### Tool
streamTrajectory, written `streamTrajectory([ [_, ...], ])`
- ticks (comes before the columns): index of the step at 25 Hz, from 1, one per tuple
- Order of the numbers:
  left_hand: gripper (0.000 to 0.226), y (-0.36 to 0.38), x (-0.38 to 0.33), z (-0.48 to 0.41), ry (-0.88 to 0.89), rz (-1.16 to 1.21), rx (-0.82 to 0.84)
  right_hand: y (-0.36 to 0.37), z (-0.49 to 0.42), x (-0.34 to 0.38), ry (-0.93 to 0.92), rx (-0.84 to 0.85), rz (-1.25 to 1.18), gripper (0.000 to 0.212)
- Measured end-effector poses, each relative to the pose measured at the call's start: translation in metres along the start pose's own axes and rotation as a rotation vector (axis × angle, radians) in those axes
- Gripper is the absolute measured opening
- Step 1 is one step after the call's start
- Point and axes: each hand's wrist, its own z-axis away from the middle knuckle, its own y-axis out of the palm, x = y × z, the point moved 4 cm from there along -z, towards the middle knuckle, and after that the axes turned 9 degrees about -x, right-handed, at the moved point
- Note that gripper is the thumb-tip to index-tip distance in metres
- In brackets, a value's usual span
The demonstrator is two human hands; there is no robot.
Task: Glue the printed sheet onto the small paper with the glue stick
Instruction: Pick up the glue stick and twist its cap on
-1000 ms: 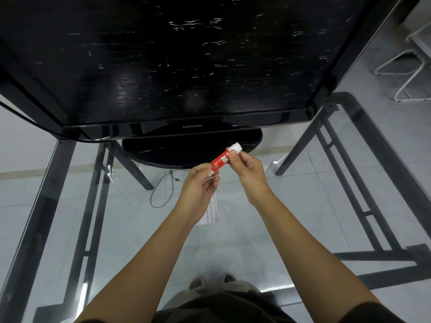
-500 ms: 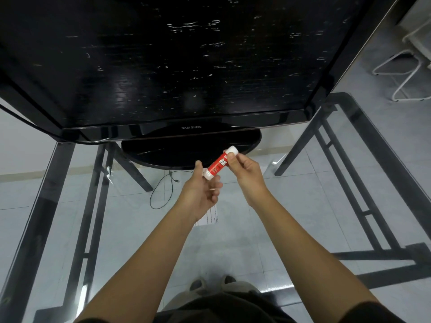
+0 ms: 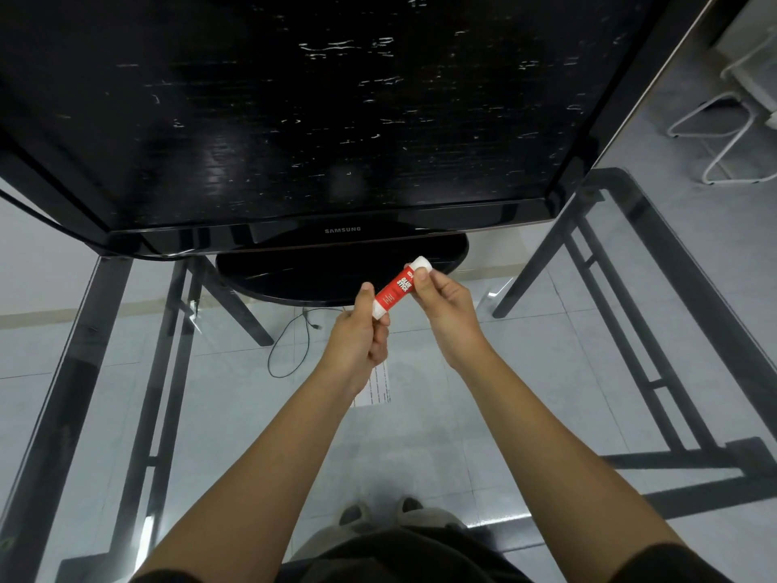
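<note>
A red glue stick (image 3: 394, 290) with white ends is held up above the glass table, tilted up to the right. My left hand (image 3: 360, 335) grips its lower white end between thumb and curled fingers. My right hand (image 3: 446, 310) pinches its upper part, just below the white cap. Under my left wrist lies a white printed sheet (image 3: 377, 385) on the glass, mostly hidden by the arm. I cannot make out a separate small paper.
A large black television (image 3: 294, 119) on an oval stand (image 3: 336, 275) fills the far half of the glass table (image 3: 210, 414). Dark metal table legs and a loose cable (image 3: 290, 351) show through the glass. A white wire chair frame (image 3: 723, 132) stands on the floor at the right.
My left hand has shifted its hold along the stick, so its lower white end now shows above the fingers. Both hands stay in about the same place.
</note>
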Motion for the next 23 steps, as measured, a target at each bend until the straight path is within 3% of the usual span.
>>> streamTrajectory([
  [2, 0.052, 0.002, 0.005, 0.004, -0.367, 0.122, 0.253, 0.0, 0.0, -0.002, -0.008, 0.028, 0.0, 0.035],
  [4, 0.054, 0.0, 0.007, 0.011, -0.537, 0.192, 0.438, 0.001, 0.001, -0.005, 0.001, 0.041, 0.005, 0.037],
  [6, 0.058, -0.003, 0.009, 0.01, -0.481, 0.145, 0.385, -0.001, 0.002, -0.01, 0.016, 0.015, -0.004, 0.032],
  [10, 0.036, -0.005, 0.008, 0.001, 0.148, 0.034, 0.185, -0.005, 0.002, -0.012, 0.015, -0.027, 0.018, 0.03],
  [12, 0.036, -0.005, 0.007, 0.003, 0.301, -0.082, 0.138, -0.004, 0.001, -0.01, 0.011, -0.012, 0.019, 0.038],
  [14, 0.048, -0.007, 0.006, 0.0, 0.257, -0.15, 0.107, -0.002, -0.001, -0.008, -0.002, 0.009, 0.012, 0.042],
  [17, 0.056, -0.005, 0.008, -0.001, -0.121, -0.012, 0.109, 0.0, -0.001, -0.008, -0.001, 0.03, 0.018, 0.042],
  [18, 0.059, -0.005, 0.009, -0.002, -0.147, -0.039, 0.069, 0.0, -0.001, -0.01, 0.006, 0.024, 0.023, 0.039],
  [20, 0.059, -0.008, 0.004, -0.006, 0.108, -0.277, -0.049, -0.002, -0.002, -0.012, 0.028, -0.002, 0.032, 0.034],
  [23, 0.042, -0.004, -0.008, 0.005, 0.866, -0.672, -0.153, -0.004, -0.004, -0.014, 0.036, -0.048, 0.053, 0.027],
])
